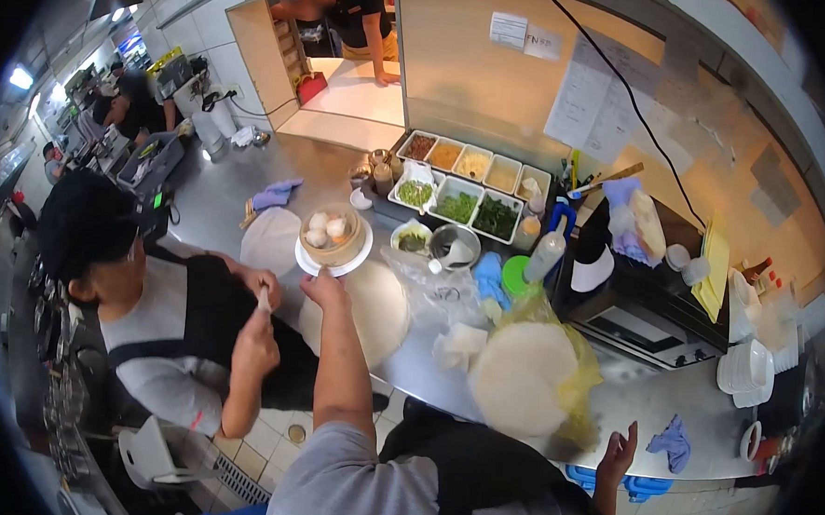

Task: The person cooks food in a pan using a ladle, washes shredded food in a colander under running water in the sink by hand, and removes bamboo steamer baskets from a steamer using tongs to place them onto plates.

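My left hand is closed on the near edge of a white plate, held above the steel counter. On the plate rests a round bamboo steamer with several pale dumplings inside. Below the plate, a large pale round sheet lies on the counter. Near the counter's front edge at the right, my right hand is raised with its fingers apart and holds nothing. A blue-violet cloth lies to its right.
A co-worker in a black cap stands close at my left. Ingredient trays line the counter's back. A black oven, a squeeze bottle and stacked white dishes stand at the right. Another person leans at the pass-through.
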{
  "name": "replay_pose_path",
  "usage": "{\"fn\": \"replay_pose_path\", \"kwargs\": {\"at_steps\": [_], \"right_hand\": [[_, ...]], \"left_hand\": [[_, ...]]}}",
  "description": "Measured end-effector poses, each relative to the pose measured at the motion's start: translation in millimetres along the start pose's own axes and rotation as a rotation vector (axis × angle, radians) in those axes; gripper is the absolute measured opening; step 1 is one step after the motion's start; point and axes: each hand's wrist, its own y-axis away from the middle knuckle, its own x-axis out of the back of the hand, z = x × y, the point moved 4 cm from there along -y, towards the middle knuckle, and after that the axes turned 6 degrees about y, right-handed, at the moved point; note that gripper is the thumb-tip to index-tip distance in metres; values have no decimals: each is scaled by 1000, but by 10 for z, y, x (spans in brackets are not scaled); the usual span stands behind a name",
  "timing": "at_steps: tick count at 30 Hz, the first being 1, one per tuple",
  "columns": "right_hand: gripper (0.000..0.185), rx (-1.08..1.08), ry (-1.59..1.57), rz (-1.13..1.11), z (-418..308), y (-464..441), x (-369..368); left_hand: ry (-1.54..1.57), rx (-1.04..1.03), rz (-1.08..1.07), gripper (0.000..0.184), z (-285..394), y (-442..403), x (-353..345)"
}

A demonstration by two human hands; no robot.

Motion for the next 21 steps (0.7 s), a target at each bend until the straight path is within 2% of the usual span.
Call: {"fn": "replay_pose_path", "kwargs": {"at_steps": [2,7,10,12,16,18,19,21], "right_hand": [[50,-83,-6,-27,-136,192,-14],[51,-129,100,-67,-268,503,-156],[52,-168,82,-60,-401,605,-236],[53,-209,133,-120,-480,669,-265],[54,-200,107,-103,-433,763,-300],[54,-215,130,-153,-454,786,-291],[54,-215,132,-151,-449,778,-290],[54,-267,114,-150,-417,797,-288]], "left_hand": [[42,19,-20,41,-136,-303,-78],[38,-9,68,41,-319,-869,-148],[38,15,59,40,-327,-972,-267],[-9,13,147,41,-348,-1038,-332],[13,22,117,43,-446,-1284,-521],[-44,-9,-102,45,-501,-1526,-652],[-44,-6,-101,45,-434,-1532,-765],[-40,166,-50,49,-361,-1574,-945]]}}
